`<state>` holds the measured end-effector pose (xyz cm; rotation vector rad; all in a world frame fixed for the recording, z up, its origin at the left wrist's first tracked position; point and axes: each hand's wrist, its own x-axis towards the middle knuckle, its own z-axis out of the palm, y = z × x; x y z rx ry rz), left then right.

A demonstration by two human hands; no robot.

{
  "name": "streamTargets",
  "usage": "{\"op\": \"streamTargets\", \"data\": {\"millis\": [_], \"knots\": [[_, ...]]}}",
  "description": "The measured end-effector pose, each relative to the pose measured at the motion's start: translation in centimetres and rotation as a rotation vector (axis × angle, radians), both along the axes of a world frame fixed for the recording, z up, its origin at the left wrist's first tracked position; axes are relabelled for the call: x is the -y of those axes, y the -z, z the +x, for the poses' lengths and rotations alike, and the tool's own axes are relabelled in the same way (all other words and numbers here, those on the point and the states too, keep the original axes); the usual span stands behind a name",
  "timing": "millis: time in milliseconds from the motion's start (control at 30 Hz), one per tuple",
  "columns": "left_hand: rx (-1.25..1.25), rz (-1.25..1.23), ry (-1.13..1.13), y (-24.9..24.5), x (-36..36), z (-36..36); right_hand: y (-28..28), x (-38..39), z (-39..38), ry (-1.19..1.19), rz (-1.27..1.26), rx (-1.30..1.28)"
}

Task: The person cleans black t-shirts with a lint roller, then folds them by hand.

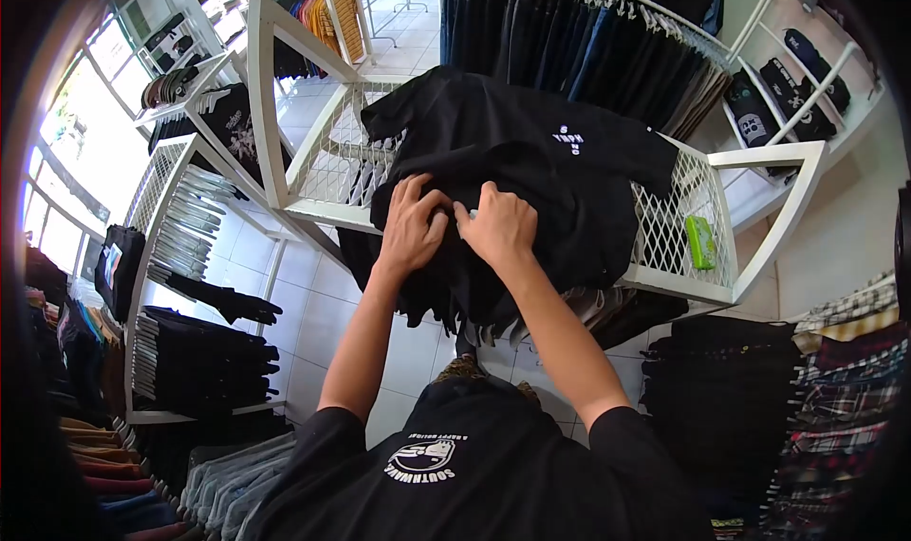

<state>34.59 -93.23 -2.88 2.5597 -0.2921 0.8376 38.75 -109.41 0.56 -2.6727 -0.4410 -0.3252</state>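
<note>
Where we pinch it – left hand, right hand – the shirt spreads forward and rightward, print nearer the latter.

White mesh rack: black shirt, 1 green packet.

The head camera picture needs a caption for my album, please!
Left hand and right hand touch a black shirt draped over a white mesh rack.
</note>
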Motion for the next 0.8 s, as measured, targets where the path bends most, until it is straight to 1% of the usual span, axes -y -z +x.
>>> {"op": "streamTargets", "data": {"millis": [67,100,167,267,300,400,467,567,667,700,733,767,800], "knots": [[-0.084,-0.091,-0.027,0.2,0.1,-0.2,-0.2,-0.5,0.3,0.035,-0.049,-0.102],[-0.076,-0.073,-0.066,0.2,0.4,-0.1,-0.6,-0.4,0.2,0.038,-0.049,-0.100],[-0.069,-0.035,-0.076,0.4,0.5,0.0,-1.3,0.1,-0.2,0.066,-0.082,-0.171],[-0.085,0.024,-0.098,0.7,0.5,0.2,-2.1,1.7,-1.5,0.057,-0.100,-0.204],[-0.103,0.037,-0.116,1.0,0.5,0.3,-2.0,2.5,-2.2,0.040,-0.119,-0.164],[-0.113,0.052,-0.136,0.8,0.5,0.5,-2.7,5.9,-5.6,0.016,-0.147,-0.183],[-0.114,0.050,-0.138,1.1,0.6,0.4,-2.2,8.6,-8.4,0.038,-0.114,-0.220],[-0.054,0.059,-0.147,1.6,0.4,0.8,-2.6,12.2,-12.9,0.060,-0.072,-0.200],[-0.066,0.060,-0.142,1.8,0.3,1.0,0.5,14.6,-14.8,0.114,-0.048,-0.144],[-0.033,0.063,-0.139,1.9,0.2,1.1,2.1,15.3,-14.6,0.089,-0.031,-0.193],[-0.028,0.067,-0.132,1.9,0.3,0.9,3.6,15.6,-14.4,0.096,-0.026,-0.188],[-0.002,-0.018,-0.113,1.8,0.4,0.6,5.0,15.9,-14.3,0.089,0.111,-0.276],[0.026,-0.103,-0.095,1.4,0.7,0.3,4.9,15.8,-14.5,0.077,0.248,-0.362]]}}
